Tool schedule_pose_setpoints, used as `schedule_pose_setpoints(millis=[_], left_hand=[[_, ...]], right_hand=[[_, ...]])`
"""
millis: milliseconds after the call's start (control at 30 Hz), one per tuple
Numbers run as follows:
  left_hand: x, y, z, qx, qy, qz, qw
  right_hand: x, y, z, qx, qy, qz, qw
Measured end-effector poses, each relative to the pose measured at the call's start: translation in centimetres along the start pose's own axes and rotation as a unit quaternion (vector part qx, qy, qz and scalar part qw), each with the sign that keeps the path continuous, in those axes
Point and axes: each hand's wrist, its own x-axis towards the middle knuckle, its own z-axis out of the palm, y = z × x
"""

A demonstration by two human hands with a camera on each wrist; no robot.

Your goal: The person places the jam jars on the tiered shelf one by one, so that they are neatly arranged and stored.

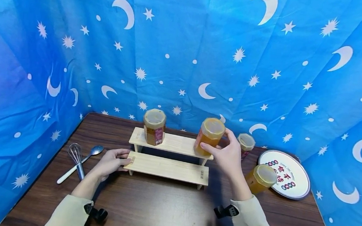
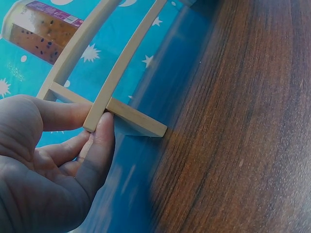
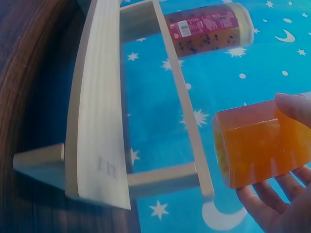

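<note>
A two-tier pale wooden rack [image 1: 169, 167] stands on the table. My left hand [image 1: 112, 162] pinches the left end of its lower board, thumb on one face and fingers on the other, as the left wrist view shows. My right hand [image 1: 229, 154] grips a jar of orange contents [image 1: 209, 137] with a yellowish lid, thumb on one side and fingers round the other. In the right wrist view this jar [image 3: 262, 145] is just off the upper board's right end. Another jar [image 1: 155, 127], with a purple label and dark specks inside, stands upright on the upper board's left part.
Behind my right forearm stand a jar [image 1: 261, 179] and, farther back, a smaller-looking jar [image 1: 246, 144]. A round white plate [image 1: 288, 174] with red lettering lies at the right. Left of the rack, a whisk [image 1: 76, 157] crosses a spoon [image 1: 79, 165]. Blue star-patterned cloth hangs behind the table.
</note>
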Motion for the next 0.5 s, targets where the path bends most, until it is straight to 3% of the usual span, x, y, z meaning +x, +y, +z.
schedule_pose_setpoints(millis=[500], left_hand=[[-0.1,0.1,0.0,-0.001,-0.002,0.003,1.0]], right_hand=[[0.6,0.3,2.9,-0.007,-0.009,-0.007,1.0]])
